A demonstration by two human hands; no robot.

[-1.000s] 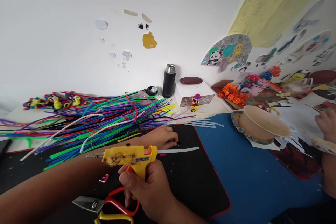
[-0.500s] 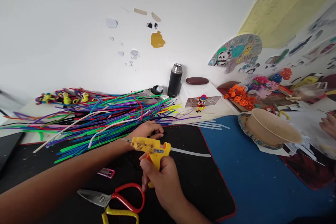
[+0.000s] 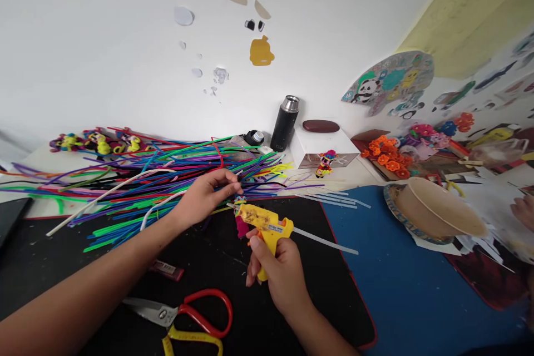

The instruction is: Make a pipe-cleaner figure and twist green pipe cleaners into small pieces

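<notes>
L hand (image 3: 204, 197) has shifted toward the nozzle (image 3: 231, 206) vs. 0.5 s ago; thumb & fingers curled close, can't tell if pinching the pink-and-blue piece (image 3: 242, 227) just below. R hand (image 3: 281, 270) wrapped round hot-glue gun (image 3: 259, 216). Prob. best: steady piece, fingertips clear of nozzle.

A: Where does the head view look from?
B: From the person's own head, so the forearms (image 3: 125, 267) come in from the lower edge.
A: Which way does it face?
B: Forward and down, across the black mat (image 3: 327, 270) to the white wall (image 3: 104, 39), which fills the upper part.
A: And how near?
B: Near enough to take in both the left hand (image 3: 206, 196) and the right hand (image 3: 282, 272) around the middle. The scissors (image 3: 167, 316) are closer, cut off by the bottom edge; the flask (image 3: 285, 124) is farther, before the wall.
</notes>
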